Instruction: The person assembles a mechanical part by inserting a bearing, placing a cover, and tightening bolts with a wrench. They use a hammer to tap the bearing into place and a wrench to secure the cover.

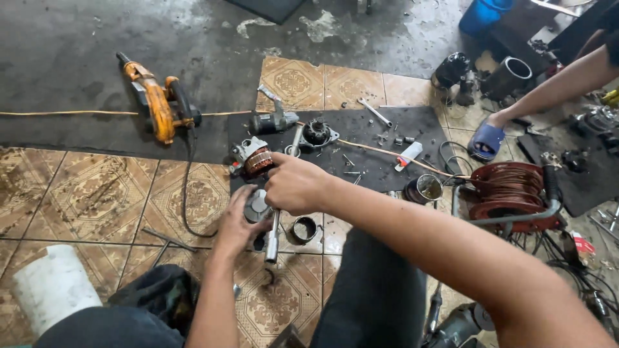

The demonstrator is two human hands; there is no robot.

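Right hand (295, 185): fingers curled tight around steel socket wrench (273, 237), upper shaft hidden.
Left hand (237, 222): fingertips gripping round grey motor part (256, 205), half covered.
Beyond: copper-wound armature (255, 160) on black mat (380, 145); yellow power tool (158, 98) well apart.

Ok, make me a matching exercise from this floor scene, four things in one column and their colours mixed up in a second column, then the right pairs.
Things:
1. power tool
2. cable reel
3. slipper
4. bucket

Colours:
A. blue
B. white
C. orange and black
D. red

Pairs: 1-C, 2-D, 3-A, 4-B
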